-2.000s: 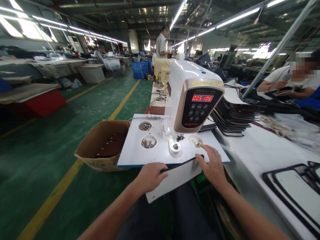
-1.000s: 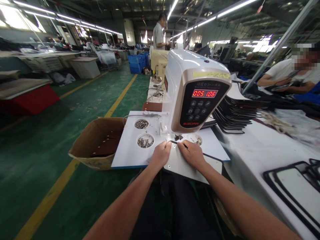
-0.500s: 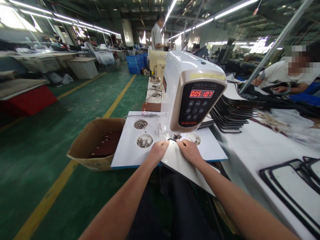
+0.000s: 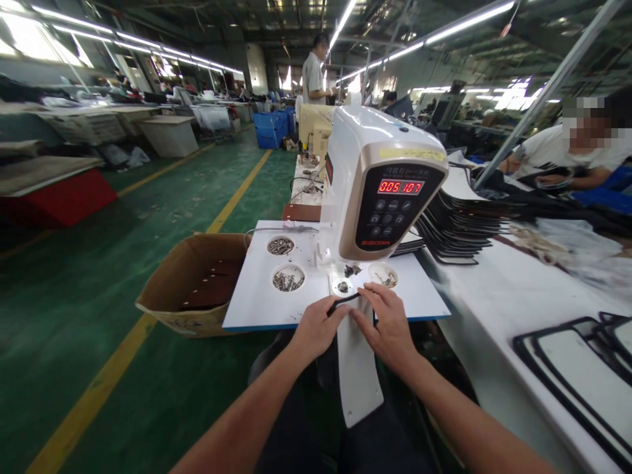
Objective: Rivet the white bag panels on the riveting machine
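Between my two hands is a pale panel with a black edge (image 4: 359,368), small round fasteners or holes showing near its lower end. My left hand (image 4: 318,326) grips its upper left corner, and my right hand (image 4: 388,322) grips the upper right. The panel hangs down in front of my lap, its top edge just short of the round metal die (image 4: 343,287). Above the die stands a white riveting-type machine (image 4: 390,191) with a red number display. Its white work plate (image 4: 316,315) holds round wells of small metal parts (image 4: 288,279).
A cardboard box (image 4: 153,286) with dark brown pieces stands at the left. To the right, a stack of black-edged panels (image 4: 459,227) and more pale panels (image 4: 587,375) lie on a white table (image 4: 494,289). A co-worker (image 4: 573,151) sits beyond it.
My hands have drawn the panel back from the die towards me. The panel has swung from slanting right to hanging nearly straight down, and the die is now uncovered.
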The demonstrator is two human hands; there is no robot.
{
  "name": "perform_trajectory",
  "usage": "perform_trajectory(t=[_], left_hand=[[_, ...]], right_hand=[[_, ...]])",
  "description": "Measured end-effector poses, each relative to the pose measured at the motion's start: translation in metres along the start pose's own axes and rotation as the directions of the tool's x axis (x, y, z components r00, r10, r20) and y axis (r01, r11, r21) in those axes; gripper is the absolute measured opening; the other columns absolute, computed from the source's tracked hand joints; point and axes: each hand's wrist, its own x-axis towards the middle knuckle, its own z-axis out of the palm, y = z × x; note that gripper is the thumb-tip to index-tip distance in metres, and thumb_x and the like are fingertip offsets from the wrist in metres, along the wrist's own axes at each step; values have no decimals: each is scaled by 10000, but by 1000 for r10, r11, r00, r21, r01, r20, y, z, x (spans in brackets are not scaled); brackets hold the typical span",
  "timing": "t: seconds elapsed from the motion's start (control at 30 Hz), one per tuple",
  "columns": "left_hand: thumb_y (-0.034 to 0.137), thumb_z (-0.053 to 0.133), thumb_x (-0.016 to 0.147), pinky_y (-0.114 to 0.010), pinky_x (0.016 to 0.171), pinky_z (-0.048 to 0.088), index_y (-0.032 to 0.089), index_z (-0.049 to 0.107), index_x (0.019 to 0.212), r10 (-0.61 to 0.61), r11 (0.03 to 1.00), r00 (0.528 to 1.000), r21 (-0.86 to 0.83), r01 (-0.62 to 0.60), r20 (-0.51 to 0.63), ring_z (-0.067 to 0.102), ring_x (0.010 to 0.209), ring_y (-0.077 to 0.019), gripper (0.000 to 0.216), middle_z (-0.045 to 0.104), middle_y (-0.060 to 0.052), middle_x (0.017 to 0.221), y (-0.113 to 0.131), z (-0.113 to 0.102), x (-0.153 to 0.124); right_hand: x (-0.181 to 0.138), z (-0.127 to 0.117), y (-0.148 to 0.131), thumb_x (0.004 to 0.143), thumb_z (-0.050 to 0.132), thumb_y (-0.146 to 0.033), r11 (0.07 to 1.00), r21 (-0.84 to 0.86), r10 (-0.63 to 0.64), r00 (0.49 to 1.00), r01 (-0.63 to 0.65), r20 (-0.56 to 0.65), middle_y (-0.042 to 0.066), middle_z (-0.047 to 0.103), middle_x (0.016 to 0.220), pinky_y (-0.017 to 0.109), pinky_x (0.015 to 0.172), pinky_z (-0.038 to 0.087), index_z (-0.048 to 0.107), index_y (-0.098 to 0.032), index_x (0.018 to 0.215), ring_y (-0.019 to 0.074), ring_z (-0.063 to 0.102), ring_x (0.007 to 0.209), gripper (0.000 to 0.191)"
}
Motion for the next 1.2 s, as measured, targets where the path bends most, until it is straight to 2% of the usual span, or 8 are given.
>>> perform_trajectory(t=[0.1,0.17,0.27,0.33,0.4,0.57,0.87,1.2], left_hand=[[477,428,908,-273,759,423,213,664,921,18,999,998,-47,-15,54,610,833,-169,354,714,-3,892,1,-4,9],[491,444,896,-268,708,415,203,662,881,-4,997,996,-72,10,87,594,789,-163,362,700,1,839,-5,-6,10],[474,467,879,-262,642,395,187,653,887,-79,986,989,-137,95,122,570,727,-152,342,682,2,801,-19,-3,5],[458,474,871,-262,610,367,175,640,836,-117,984,985,-115,132,128,541,684,-145,330,652,5,748,-27,3,2],[459,468,871,-266,597,329,172,598,730,-120,992,988,-36,124,100,503,652,-135,345,592,18,673,-30,8,2],[481,364,918,-269,630,309,187,526,693,-80,994,997,72,80,6,483,664,-129,405,530,29,652,-23,12,15],[496,323,925,-281,632,297,196,533,681,-108,971,990,207,124,-89,485,672,-145,440,568,-4,676,-34,8,52],[477,338,905,-281,674,358,184,550,654,-89,994,996,66,90,-9,519,701,-148,440,621,-16,708,-49,12,70]], right_hand=[[17,-1,0,936,522,-391,996,-52,-67,995,70,70,113,613,1253,465,1076,320,604,-212,1228,282,499,1233,353],[19,1,4,952,488,-403,999,-35,-35,988,41,153,85,682,1064,422,1003,371,653,-215,1083,249,590,1050,283],[12,5,11,968,438,-441,987,12,151,952,-160,266,37,693,877,326,798,432,642,-225,933,198,621,817,299],[5,9,15,970,415,-457,957,21,268,913,-288,306,22,691,861,291,717,420,623,-230,930,184,623,778,311],[2,11,17,973,394,-467,944,1,312,890,-331,332,13,688,841,279,700,404,616,-234,927,178,625,770,325],[16,16,19,966,375,-548,943,-69,331,900,-325,285,20,678,783,275,674,362,623,-233,872,185,612,755,412],[55,34,35,935,425,-512,918,32,378,898,-394,225,9,657,743,261,670,340,609,-206,723,154,561,727,415],[64,42,47,903,447,-477,895,20,417,854,-445,310,18,612,647,265,608,290,522,-182,576,136,498,649,447]])
